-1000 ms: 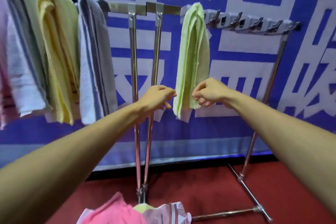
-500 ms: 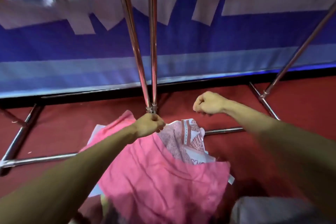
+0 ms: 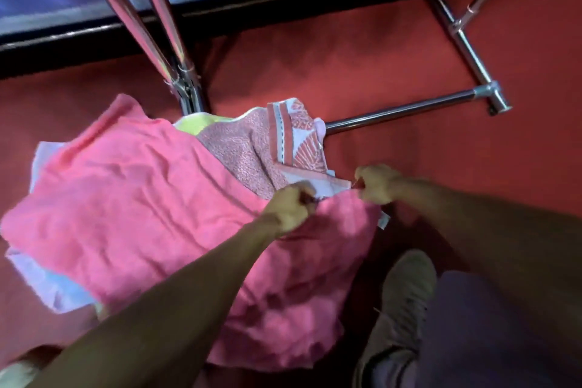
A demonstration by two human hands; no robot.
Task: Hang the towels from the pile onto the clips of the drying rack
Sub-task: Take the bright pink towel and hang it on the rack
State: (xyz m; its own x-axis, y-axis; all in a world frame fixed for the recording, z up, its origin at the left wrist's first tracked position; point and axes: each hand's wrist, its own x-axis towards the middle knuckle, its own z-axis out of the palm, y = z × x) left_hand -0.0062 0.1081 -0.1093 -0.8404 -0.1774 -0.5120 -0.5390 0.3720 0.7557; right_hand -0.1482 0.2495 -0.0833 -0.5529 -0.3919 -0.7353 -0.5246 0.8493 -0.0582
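The red floor (image 3: 378, 50) fills most of the frame. My pile (image 3: 53, 290) of towels lies centre left, with the big pink towel (image 3: 141, 198) spread on top. Of the drying rack (image 3: 403, 109) I see only chrome legs: two poles at upper left and a base bar at right centre. A patterned towel (image 3: 245, 151) pokes out above the pink one. My shoe (image 3: 403, 302) sits lower right. My left hand (image 3: 291, 208) and right hand (image 3: 376, 184) both clench the pink towel's upper right edge, near each other
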